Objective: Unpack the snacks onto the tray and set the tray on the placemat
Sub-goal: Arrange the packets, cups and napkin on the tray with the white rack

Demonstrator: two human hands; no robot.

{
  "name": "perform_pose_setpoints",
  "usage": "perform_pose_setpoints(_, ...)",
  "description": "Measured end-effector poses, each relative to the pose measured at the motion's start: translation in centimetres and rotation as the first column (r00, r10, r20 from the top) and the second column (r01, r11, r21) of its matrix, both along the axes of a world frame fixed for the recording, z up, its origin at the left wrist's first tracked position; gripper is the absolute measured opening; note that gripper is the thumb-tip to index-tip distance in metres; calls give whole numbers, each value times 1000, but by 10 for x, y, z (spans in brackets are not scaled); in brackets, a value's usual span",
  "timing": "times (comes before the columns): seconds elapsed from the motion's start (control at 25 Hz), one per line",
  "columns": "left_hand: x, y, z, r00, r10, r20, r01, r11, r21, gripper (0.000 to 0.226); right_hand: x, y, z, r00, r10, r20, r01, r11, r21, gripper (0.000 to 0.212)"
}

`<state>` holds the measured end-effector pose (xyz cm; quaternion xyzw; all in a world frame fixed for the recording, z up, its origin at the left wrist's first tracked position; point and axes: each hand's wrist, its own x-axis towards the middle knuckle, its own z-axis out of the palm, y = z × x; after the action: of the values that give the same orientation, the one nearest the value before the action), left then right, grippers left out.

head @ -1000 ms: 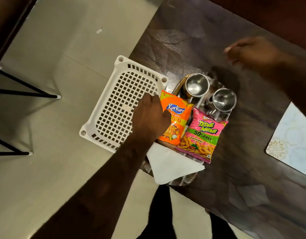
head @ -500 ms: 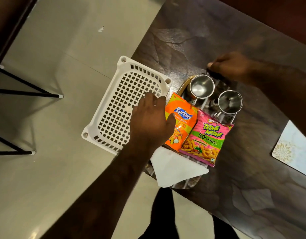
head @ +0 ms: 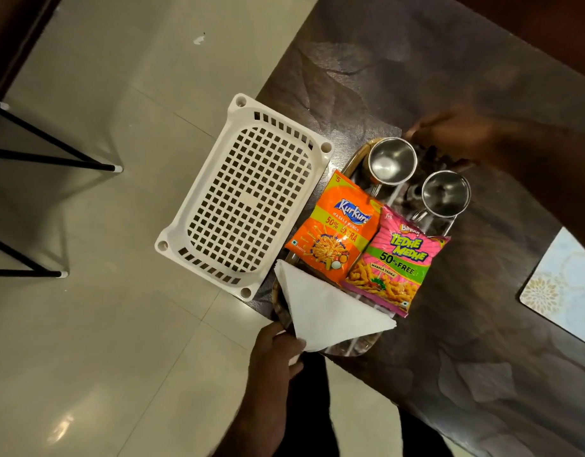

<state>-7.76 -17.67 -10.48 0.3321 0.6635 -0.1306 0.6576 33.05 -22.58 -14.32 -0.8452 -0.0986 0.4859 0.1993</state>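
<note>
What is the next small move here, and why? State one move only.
Probably lift the tray level with both hands and carry it toward the placemat. The Kurkure packet and the Tedhe Medhe packet already lie on it, and the white basket looks empty. The left hand holds its near end, and the blurred right hand is at its far end.

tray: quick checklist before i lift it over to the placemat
1. Orange pack and pink pack on tray: ok.
2. Basket empty: ok.
3. Cups upright: ok.
4. Left hand holds near rim: ok.
5. Right hand grip at far rim: cannot tell, blurred.
6. Placemat bare where visible: ok.
</note>
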Motion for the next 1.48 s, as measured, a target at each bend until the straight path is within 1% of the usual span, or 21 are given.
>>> perform_pose_setpoints(0.08, 10, -2, -5, 999, 32, 12, -32, 999, 24, 41, 0, -4, -3, 1000, -31, -1, 31, 999, 42, 17)
perform_pose_setpoints(0.16, 14, -3, -8, 1000, 24, -6, -24, 999, 37, 44, -3, -7, -6, 998, -60, 21, 58, 994, 88, 15)
perform_pose_setpoints(0.24, 17, -5, -7, 1000, 30, -1, -30, 999, 38, 44, -6, -14, -9, 995, -94, 28, 91, 990, 105, 20)
perform_pose_setpoints(0.36, 17, -9, -2, 999, 39, -2, -38, 997, 60, 45, -11, -30, -8, 993, -118, 25, 115, 989, 87, 22)
perform_pose_setpoints(0.48, 13, -10, 4, 999, 46, -4, -46, 996, 81, 48, -20, -49, 6, 989, -147, -5, 147, 984, 101, 23)
perform_pose_setpoints(0.56, 10, -10, 12, 999, 35, 3, -35, 995, 96, 45, -24, -69, 24, 980, -197, -26, 199, 971, 129, 20)
perform_pose_setpoints(0.68, 12, -12, 27, 1000, -13, 21, 9, 985, 171, 44, -30, -114, 50, 956, -289, -46, 293, 942, 165, 11)
perform_pose_setpoints(0.84, 27, -24, 45, 992, -96, 77, 68, 948, 312, 44, -35, -190, 75, 906, -408, -110, 422, 879, 220, 11)
perform_pose_setpoints(0.92, 48, -41, 57, 979, -172, 111, 123, 928, 351, 39, -35, -242, 86, 863, -479, -159, 504, 826, 251, 12)
perform_pose_setpoints(1.0, 75, -61, 63, 963, -243, 121, 188, 919, 347, 34, -38, -298, 92, 812, -547, -202, 583, 775, 246, 12)
perform_pose_setpoints(1.16, 143, -105, 57, 917, -393, 72, 370, 902, 223, 33, -45, -407, 95, 684, -681, -261, 729, 654, 204, 15)
perform_pose_setpoints(1.28, 200, -154, 42, 839, -530, 124, 501, 841, 205, 32, -47, -485, 90, 547, -790, -278, 837, 518, 176, 19)
perform_pose_setpoints(1.48, 291, -224, 14, 715, -676, 180, 637, 735, 232, 29, -34, -570, 69, 386, -889, -245, 921, 358, 154, 28)
